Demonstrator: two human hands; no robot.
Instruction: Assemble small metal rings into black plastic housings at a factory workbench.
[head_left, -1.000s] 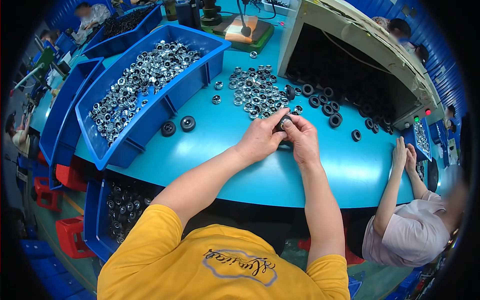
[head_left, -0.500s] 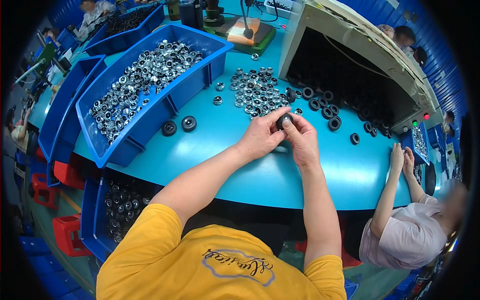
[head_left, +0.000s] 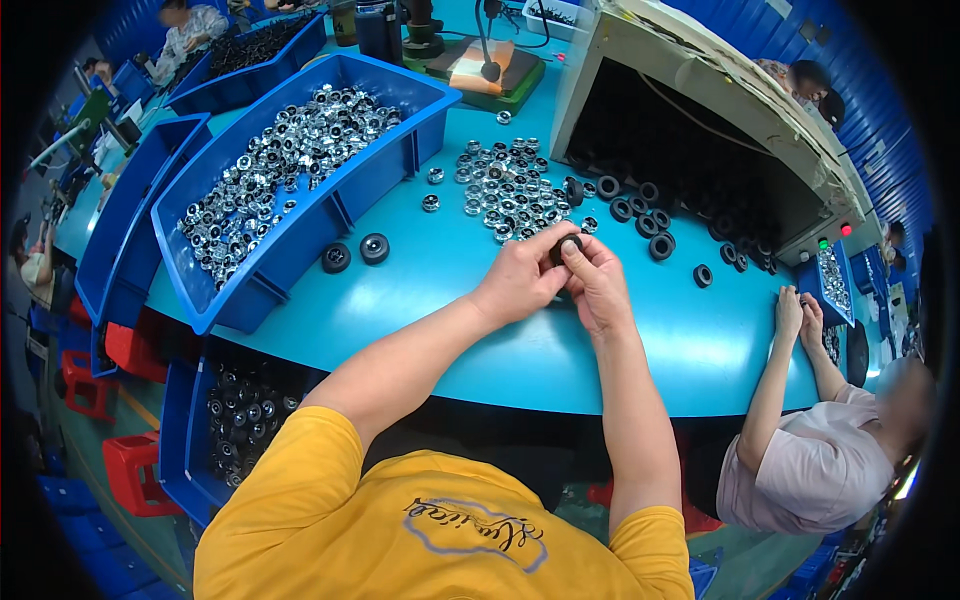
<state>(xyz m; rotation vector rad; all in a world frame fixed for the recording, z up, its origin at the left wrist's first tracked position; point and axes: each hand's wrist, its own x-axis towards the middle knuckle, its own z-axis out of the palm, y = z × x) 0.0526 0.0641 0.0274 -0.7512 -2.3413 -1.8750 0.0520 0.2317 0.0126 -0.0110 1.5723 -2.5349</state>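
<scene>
My left hand (head_left: 518, 280) and right hand (head_left: 598, 285) meet over the turquoise bench (head_left: 480, 330), fingers pinched together on one small black ring (head_left: 568, 246). Just beyond the ring lies a heap of shiny metal bearings (head_left: 508, 187); right of it, loose black rings (head_left: 650, 215). Further left stands a blue bin (head_left: 330, 205).

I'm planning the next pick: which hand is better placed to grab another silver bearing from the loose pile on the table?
Probably the left. Both hands pinch the black ring, but the left hand sits on the pile's side, with the silver bearings just beyond its fingertips. The right hand lies nearer the black rings.
</scene>
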